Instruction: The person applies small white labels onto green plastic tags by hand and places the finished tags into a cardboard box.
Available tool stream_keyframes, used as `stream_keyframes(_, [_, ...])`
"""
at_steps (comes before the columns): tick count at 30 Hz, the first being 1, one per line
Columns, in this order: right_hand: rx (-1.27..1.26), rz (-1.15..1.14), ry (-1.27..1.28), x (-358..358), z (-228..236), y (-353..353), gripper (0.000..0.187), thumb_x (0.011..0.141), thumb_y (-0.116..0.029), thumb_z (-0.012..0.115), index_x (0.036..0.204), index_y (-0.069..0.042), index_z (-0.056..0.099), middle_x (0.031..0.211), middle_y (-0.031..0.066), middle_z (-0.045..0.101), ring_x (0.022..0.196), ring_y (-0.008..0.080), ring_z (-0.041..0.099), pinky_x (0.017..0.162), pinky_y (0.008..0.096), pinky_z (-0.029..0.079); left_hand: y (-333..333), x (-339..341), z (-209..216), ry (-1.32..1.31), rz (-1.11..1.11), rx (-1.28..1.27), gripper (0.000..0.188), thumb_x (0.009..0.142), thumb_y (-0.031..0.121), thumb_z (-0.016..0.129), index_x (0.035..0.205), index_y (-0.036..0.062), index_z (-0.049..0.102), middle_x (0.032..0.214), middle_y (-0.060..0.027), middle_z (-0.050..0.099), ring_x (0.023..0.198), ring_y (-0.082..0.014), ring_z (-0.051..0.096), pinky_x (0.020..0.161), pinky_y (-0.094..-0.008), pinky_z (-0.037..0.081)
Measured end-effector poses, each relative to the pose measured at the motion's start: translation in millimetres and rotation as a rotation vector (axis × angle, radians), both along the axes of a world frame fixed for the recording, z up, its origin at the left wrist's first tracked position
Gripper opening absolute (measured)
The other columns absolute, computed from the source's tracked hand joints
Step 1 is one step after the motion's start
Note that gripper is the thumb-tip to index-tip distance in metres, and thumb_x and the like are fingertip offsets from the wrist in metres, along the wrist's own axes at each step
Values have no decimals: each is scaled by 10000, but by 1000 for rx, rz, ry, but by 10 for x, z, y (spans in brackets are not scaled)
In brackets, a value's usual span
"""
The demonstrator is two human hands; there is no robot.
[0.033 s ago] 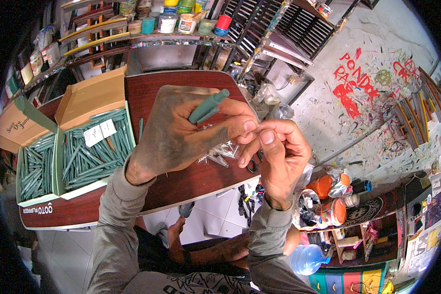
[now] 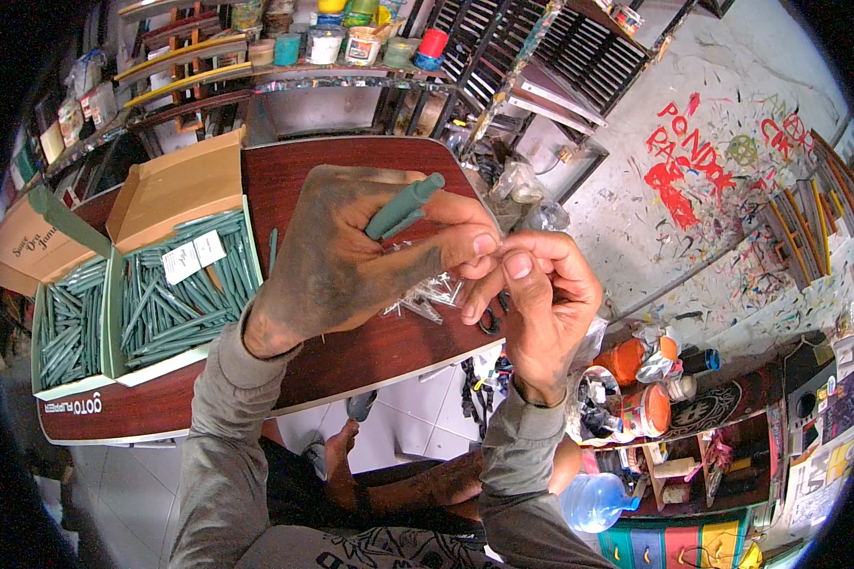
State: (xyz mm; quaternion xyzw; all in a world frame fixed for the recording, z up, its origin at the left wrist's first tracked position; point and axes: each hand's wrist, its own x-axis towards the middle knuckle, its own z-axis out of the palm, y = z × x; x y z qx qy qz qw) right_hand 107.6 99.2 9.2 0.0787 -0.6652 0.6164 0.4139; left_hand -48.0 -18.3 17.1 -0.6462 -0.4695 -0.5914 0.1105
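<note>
My left hand [image 2: 337, 256] is closed, with a dark green pen [image 2: 406, 207] lodged between its thumb and fingers and pointing up and to the right. Its thumb and index fingertips press together against the fingertips of my right hand [image 2: 541, 284]. That hand is pinched closed too; whatever lies between the fingertips is too small to make out. Below the hands, small clear and whitish pieces [image 2: 425, 302] lie on the dark red table [image 2: 337, 375], partly hidden. Dark scissor-like handles [image 2: 490, 321] show beside my right fingers.
At the left, an open box [image 2: 176, 180] and a smaller box [image 2: 47, 387] hold many green pens [image 2: 157, 313]; a white card [image 2: 194, 256] lies on them. Paint jars [image 2: 324, 45] line a shelf behind. A blue water jug [image 2: 593, 503] and orange-lidded containers [image 2: 645, 410] stand to the right.
</note>
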Motion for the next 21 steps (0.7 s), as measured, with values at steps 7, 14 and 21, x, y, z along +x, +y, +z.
stream_keyframes(7, [3,11,-2,-11,5,1,169,989,-104,608,1055,52,613,903,179,707,619,161,637,554,279,530,-39,71,39,-233,-72,-99,165,871,177,744,911,18,753,824,-80,725,711,-156,656,644,-293,512])
stream_keyframes(14, [5,-5,-3,-10,14,-31,163,987,-91,608,1059,55,611,898,178,707,623,157,638,562,274,532,-33,61,39,-363,-177,-137,167,871,179,757,932,24,754,850,-78,723,760,-137,653,669,-273,503])
stream_keyframes(21, [-2,6,-5,-2,-4,0,143,983,-70,605,1053,55,609,890,169,707,635,147,638,580,267,526,-38,67,58,-191,-65,-109,190,874,190,749,947,15,747,836,-90,733,729,-150,680,645,-286,528])
